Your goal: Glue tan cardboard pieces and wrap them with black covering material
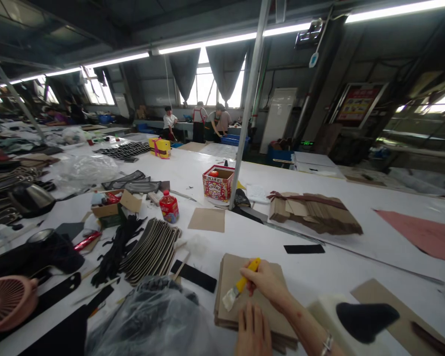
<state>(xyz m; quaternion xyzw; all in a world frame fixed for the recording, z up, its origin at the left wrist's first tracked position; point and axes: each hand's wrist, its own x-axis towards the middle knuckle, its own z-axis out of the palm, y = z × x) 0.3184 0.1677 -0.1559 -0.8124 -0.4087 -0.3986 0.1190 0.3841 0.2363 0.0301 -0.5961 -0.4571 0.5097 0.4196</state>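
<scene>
A stack of brown board sheets (274, 306) lies on the white table in front of me. My right hand (265, 282) is closed around the yellow handle of a flat paintbrush (241, 284), whose pale bristles rest on or just over the top sheet near its left side. Below it, my left hand (254, 329) lies flat on the same sheet with its fingers stretched out. A black strip (195, 276) is left of the stack, and a clear plastic bag (152, 316) with dark contents sits nearer to me. To the right stands a cream block (330, 316) with a dark pad (367, 319) on it.
Curved dark strips (150, 249), a red bottle (169, 206) and a pink fan (9, 304) crowd the left. A red patterned box (218, 184) stands by a metal post (248, 99). Tied brown pieces (315, 212) lie farther right. Several people work in the background.
</scene>
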